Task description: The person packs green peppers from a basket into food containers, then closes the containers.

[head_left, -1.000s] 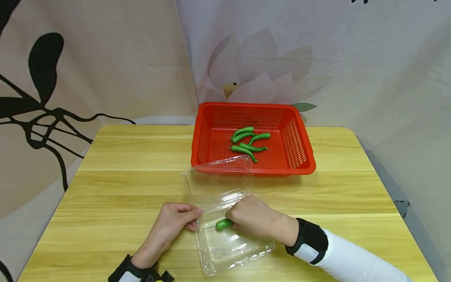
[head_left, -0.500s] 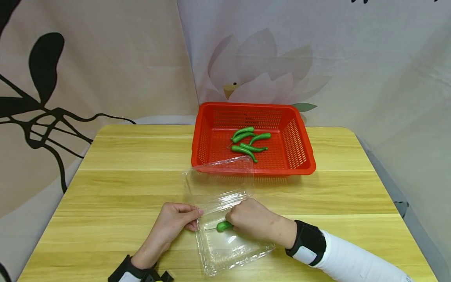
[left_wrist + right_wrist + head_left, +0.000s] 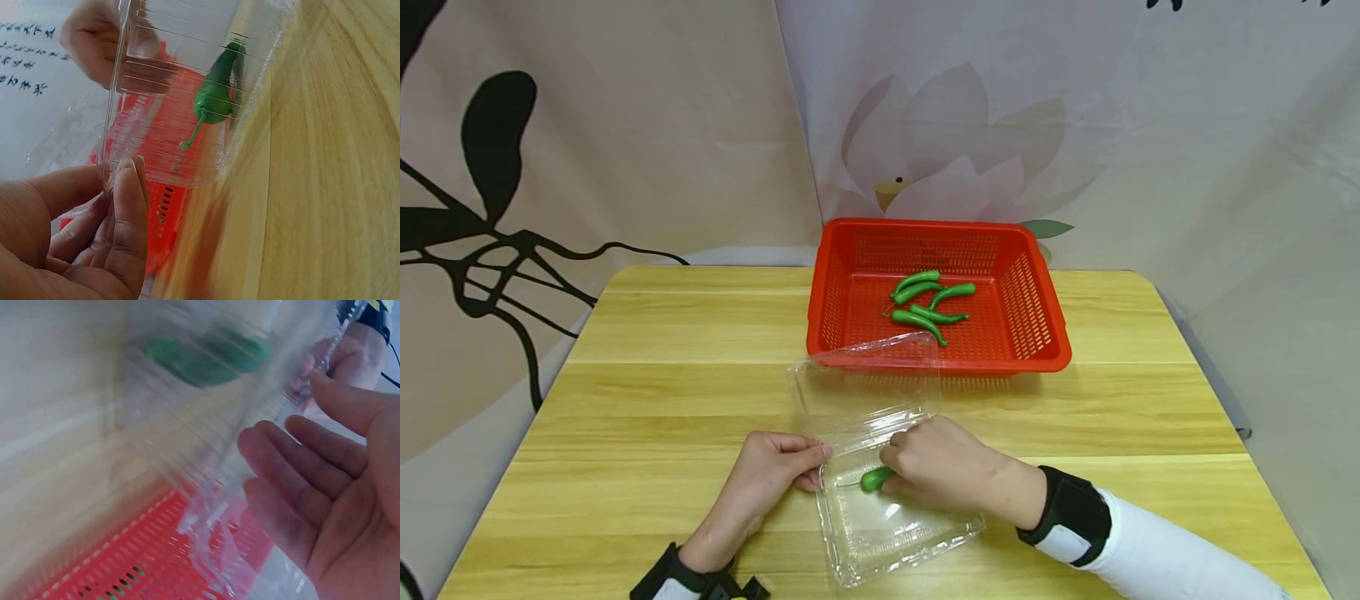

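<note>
A clear plastic clamshell box lies on the table, its lid folded back toward the basket. Thumb and fingers of my left hand pinch the box's left rim, as the left wrist view also shows of that hand. One green chili pepper lies in the box; its thin stem shows on the pepper in the left wrist view. Over the box, my right hand hides part of it in the head view. The right wrist view shows that hand with loose fingers, apart from the pepper.
Behind the box stands a red perforated basket holding several green chili peppers. The lid overlaps the basket's front rim in the head view. Under everything is a wooden table, with a printed cloth backdrop behind it.
My right hand has loosened its fingers at the pepper and shifted slightly to the right. My left hand and the box have stayed in place.
</note>
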The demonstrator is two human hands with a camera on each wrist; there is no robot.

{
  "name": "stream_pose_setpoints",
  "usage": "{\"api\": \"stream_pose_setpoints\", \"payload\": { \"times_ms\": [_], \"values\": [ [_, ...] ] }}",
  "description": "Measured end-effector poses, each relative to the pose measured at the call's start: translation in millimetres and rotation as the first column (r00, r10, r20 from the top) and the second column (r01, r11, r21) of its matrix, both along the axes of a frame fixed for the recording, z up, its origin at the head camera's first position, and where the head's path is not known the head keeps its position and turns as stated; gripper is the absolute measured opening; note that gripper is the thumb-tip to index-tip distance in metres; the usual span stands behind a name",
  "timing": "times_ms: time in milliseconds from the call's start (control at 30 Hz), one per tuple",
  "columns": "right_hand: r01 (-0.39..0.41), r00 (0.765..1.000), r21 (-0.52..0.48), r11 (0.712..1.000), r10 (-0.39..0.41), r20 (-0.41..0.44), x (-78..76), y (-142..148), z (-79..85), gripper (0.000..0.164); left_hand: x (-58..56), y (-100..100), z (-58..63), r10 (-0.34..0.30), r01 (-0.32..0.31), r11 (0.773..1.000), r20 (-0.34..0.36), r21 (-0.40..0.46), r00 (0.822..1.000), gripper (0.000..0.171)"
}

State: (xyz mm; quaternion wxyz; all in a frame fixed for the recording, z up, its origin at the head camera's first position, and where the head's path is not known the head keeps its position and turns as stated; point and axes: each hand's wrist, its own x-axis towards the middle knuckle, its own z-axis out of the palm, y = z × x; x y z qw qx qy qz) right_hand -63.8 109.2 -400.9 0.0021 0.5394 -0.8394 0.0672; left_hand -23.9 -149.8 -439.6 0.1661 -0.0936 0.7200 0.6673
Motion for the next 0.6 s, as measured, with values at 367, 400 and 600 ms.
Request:
{"api": "stream_pose_setpoints", "payload": {
  "times_ms": [367, 400, 600],
  "values": [
    [-0.052, 0.997, -0.221, 0.974, 0.038, -0.064, -9.5, 5.8, 30.5, 0.025, 0.4, -0.3, 0.2, 0.002, -0.002, 1.0, -0.008, 0.015, 1.0, 0.023],
    [-0.056, 0.996, -0.241, 0.969, 0.038, -0.079, -11.4, 6.6, 33.4, 0.024, 0.4, -0.4, 0.1, 0.002, -0.002, 1.0, -0.01, 0.016, 1.0, 0.023],
    [-0.043, 0.995, -0.309, 0.95, 0.011, -0.104, -20.6, 11.7, 52.0, 0.016, 0.6, -0.5, 0.0, 0.006, -0.006, 1.0, -0.013, 0.011, 1.0, 0.023]
  ]
}}
